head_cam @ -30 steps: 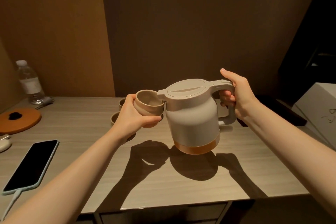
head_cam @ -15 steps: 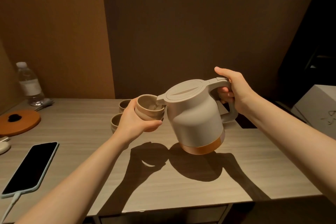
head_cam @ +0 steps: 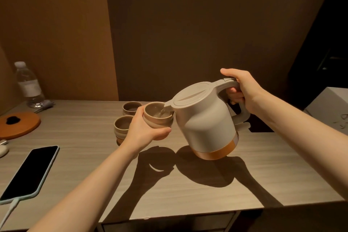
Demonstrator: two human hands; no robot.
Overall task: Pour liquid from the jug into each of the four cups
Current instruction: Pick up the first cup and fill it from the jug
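My right hand [head_cam: 244, 90], fingers curled round the handle, tilts the jug [head_cam: 205, 118] above the table [head_cam: 188, 184]; its spout meets the held cup [head_cam: 158, 117] at the jug's 9 o'clock, gripped by my left hand [head_cam: 145, 132].

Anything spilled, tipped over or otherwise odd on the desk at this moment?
Nothing stands out. The jug is tilted on purpose by the right hand, its spout over the cup held in the left hand. No spill shows on the desk.
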